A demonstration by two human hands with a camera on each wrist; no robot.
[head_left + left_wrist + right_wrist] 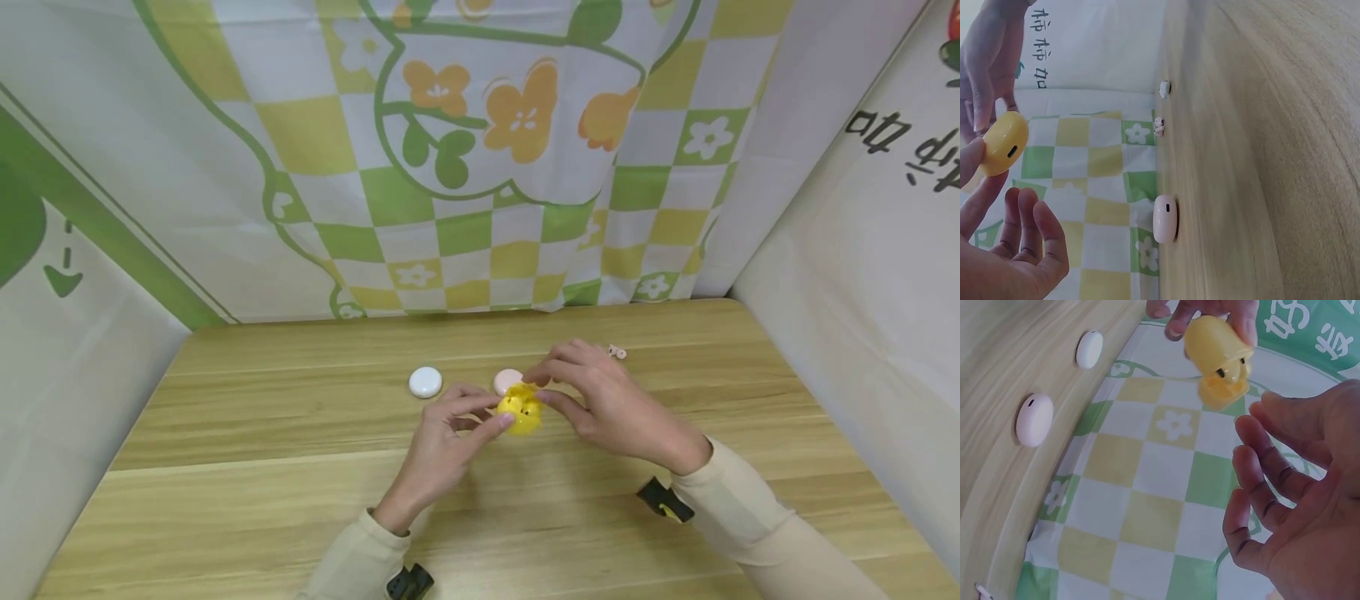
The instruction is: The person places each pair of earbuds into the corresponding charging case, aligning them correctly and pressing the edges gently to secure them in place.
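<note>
A glossy yellow earbud charging case point(519, 421) is up above the table, its lid raised. My left hand point(442, 446) pinches it between thumb and fingers. Inside the opened case, yellow earbuds point(1232, 370) with dark spots show in the right wrist view. A charging port marks the underside of the case point(1007, 144) in the left wrist view. My right hand point(603, 404) is close at the lid side, thumb and fingertips loosely bent with nothing between them. In the right wrist view, the right hand point(1297, 469) has its fingertips just beside the case.
A white earbud case point(425, 382) and a pink one point(507, 381) lie closed on the wooden table point(262, 500) beyond my hands. Pink earbuds point(1159, 126) and white earbuds point(1165, 89) lie farther right. A patterned cloth point(465, 233) hangs behind the table.
</note>
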